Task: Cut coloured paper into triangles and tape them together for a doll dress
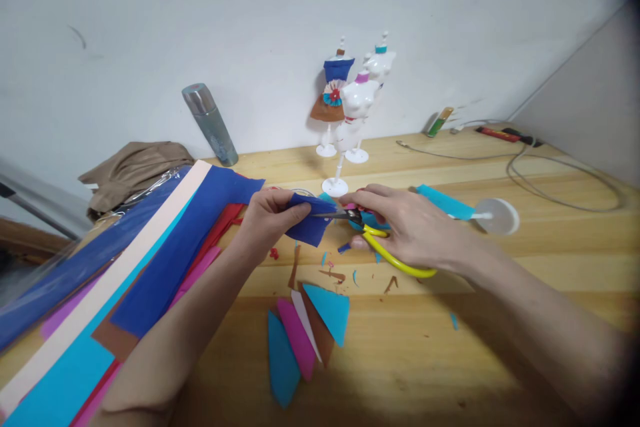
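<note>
The blue piece (307, 232) is pinched at its upper part by the left hand (273, 210), fingers closed against the thumb. The scissors (356, 216) reach onto it from the right hand (407, 220), fingers curled around the yellow handles; I cannot tell how far the blades are parted. A clean cut calls for a taut piece and a left thumb clear of the blades, which run very near it. Nearer than the fingers, flat cut pieces (297, 337) fan out. Just beyond stands a white dress form (359, 103), which a forward swing could knock. Stacked sheets (150, 287) crowd the left. Elbow room lies nearer and rightward over the counter (400, 360); its far edge meets the wall (250, 47).
</note>
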The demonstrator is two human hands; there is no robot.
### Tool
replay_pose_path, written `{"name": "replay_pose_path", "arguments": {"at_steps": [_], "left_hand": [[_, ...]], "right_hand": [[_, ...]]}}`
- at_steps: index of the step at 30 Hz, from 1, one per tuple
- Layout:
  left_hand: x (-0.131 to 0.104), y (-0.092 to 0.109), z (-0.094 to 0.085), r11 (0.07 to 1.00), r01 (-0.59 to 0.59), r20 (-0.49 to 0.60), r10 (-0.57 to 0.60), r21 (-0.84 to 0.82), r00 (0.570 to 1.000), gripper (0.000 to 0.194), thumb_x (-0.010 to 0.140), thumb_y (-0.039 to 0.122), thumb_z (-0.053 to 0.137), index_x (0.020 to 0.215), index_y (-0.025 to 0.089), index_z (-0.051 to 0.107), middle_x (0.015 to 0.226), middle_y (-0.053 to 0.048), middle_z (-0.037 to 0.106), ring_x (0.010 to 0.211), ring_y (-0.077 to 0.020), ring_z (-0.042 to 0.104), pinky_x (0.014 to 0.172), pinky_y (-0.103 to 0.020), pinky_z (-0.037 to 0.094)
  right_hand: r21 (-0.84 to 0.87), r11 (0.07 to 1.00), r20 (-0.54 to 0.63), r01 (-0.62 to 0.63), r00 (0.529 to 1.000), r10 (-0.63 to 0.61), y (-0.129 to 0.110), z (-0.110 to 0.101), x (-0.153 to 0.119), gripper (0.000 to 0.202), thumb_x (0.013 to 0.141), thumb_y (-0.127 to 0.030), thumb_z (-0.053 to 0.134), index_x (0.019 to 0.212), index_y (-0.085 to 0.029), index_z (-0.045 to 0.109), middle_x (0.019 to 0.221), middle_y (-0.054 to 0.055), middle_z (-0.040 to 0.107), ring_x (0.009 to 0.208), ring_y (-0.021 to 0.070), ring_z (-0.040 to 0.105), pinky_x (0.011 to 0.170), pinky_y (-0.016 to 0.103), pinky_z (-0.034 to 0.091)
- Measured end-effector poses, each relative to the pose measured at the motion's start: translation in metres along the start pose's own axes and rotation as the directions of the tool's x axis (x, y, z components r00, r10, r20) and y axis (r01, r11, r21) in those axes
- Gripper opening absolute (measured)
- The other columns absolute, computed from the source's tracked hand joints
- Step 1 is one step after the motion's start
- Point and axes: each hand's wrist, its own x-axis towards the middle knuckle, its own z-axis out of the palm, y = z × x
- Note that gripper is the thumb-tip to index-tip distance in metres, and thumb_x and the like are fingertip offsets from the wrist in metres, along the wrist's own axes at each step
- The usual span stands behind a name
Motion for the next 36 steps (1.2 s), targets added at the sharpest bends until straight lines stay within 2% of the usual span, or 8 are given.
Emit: {"name": "replay_pose_path", "arguments": {"at_steps": [4, 11, 16, 21, 25, 30, 36], "left_hand": [[-0.0001, 0.0003, 0.0015, 1.0, 0.003, 0.002, -0.003, -0.019, 1.0, 0.02, 0.068, 0.035, 0.091, 0.075, 0.017, 0.087, 0.07, -0.003, 0.075, 0.062, -0.0134, 0.063, 0.063, -0.025, 0.054], [-0.0004, -0.001, 0.0018, 0.992, 0.066, 0.03, -0.064, -0.107, 0.998, 0.031, 0.062, 0.042, 0.097, 0.074, 0.015, 0.086, 0.073, -0.007, 0.079, 0.062, -0.0151, 0.067, 0.064, -0.027, 0.058], [-0.0012, -0.0032, -0.0001, 0.992, 0.067, 0.031, -0.064, -0.11, 0.997, 0.032, 0.066, 0.042, 0.095, 0.076, 0.013, 0.086, 0.073, -0.007, 0.078, 0.062, -0.015, 0.067, 0.063, -0.026, 0.056], [-0.0016, -0.0047, -0.0022, 0.998, 0.032, 0.048, -0.029, -0.056, 0.998, 0.035, 0.072, 0.045, 0.092, 0.079, 0.011, 0.086, 0.076, -0.01, 0.079, 0.066, -0.0186, 0.069, 0.064, -0.028, 0.056], [-0.0019, -0.0045, -0.003, 0.998, 0.039, 0.07, -0.035, -0.048, 0.997, 0.035, 0.073, 0.045, 0.091, 0.081, 0.011, 0.087, 0.078, -0.011, 0.08, 0.069, -0.0198, 0.071, 0.066, -0.029, 0.057], [-0.0008, -0.0045, -0.0019, 0.992, 0.066, 0.036, -0.062, -0.106, 0.997, 0.03, 0.066, 0.04, 0.095, 0.079, 0.014, 0.087, 0.076, -0.007, 0.079, 0.065, -0.0153, 0.068, 0.065, -0.026, 0.057], [0.0009, -0.0015, 0.0005, 0.992, 0.036, 0.029, -0.033, -0.119, 0.999, 0.026, 0.062, 0.037, 0.098, 0.077, 0.017, 0.089, 0.072, -0.005, 0.079, 0.061, -0.0126, 0.065, 0.062, -0.023, 0.055]], "right_hand": [[-0.005, 1.0, 0.02, 0.008, 1.0, -0.008, -0.0012, -0.0023, 0.0001, 0.044, 0.087, -0.054, 0.076, 0.123, -0.029, 0.074, 0.118, 0.012, 0.079, 0.09, 0.0342, 0.073, 0.074, 0.046, 0.054], [-0.046, 0.999, 0.059, -0.006, 0.998, 0.009, -0.0069, -0.0072, -0.0007, 0.045, 0.091, -0.045, 0.072, 0.129, -0.021, 0.072, 0.122, 0.016, 0.077, 0.095, 0.0341, 0.076, 0.078, 0.046, 0.057], [-0.029, 0.999, 0.099, -0.036, 0.994, 0.038, -0.0077, -0.0078, -0.0012, 0.052, 0.093, -0.046, 0.067, 0.139, -0.021, 0.067, 0.136, 0.018, 0.073, 0.112, 0.0379, 0.075, 0.09, 0.052, 0.059], [-0.028, 0.998, 0.096, -0.048, 0.994, 0.051, -0.0061, -0.0055, -0.0001, 0.051, 0.093, -0.044, 0.067, 0.138, -0.021, 0.067, 0.139, 0.019, 0.07, 0.117, 0.0396, 0.073, 0.095, 0.057, 0.058], [-0.025, 0.999, 0.093, -0.029, 0.995, 0.031, -0.0062, -0.0053, -0.0009, 0.05, 0.094, -0.046, 0.065, 0.137, -0.022, 0.066, 0.136, 0.019, 0.071, 0.111, 0.0383, 0.074, 0.09, 0.056, 0.059], [-0.059, 0.998, 0.072, -0.007, 0.997, 0.011, -0.0049, -0.0061, -0.002, 0.048, 0.094, -0.047, 0.067, 0.135, -0.021, 0.067, 0.126, 0.017, 0.075, 0.1, 0.0348, 0.076, 0.083, 0.05, 0.059], [-0.046, 0.999, 0.058, -0.016, 0.998, 0.018, -0.0069, -0.0072, -0.0009, 0.043, 0.091, -0.046, 0.072, 0.127, -0.022, 0.071, 0.125, 0.015, 0.076, 0.1, 0.0338, 0.076, 0.083, 0.047, 0.058]]}}
